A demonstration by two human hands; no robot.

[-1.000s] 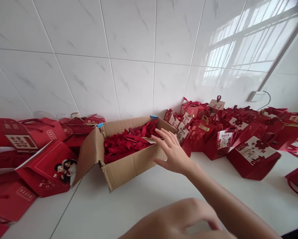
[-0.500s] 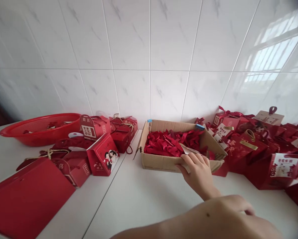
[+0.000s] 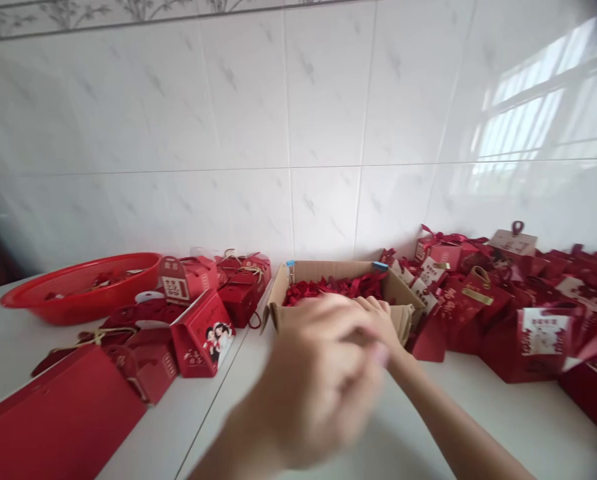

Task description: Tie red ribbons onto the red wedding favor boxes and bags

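Clearly, on the white table (image 3: 248,360), the cardboard box (image 3: 328,269) probably wants light handling at its near wall, since thin card may bend; keeping the two hands from crossing would leave a better view of it. The blurred left hand (image 3: 323,373) hangs in front of the box, fingers curled inward; I cannot tell whether they hold anything. The right hand (image 3: 386,327), partly hidden, has its loosely bent fingers at the near rim, grip unclear. The red ribbons (image 3: 346,287) lie inside, just beyond those fingertips.
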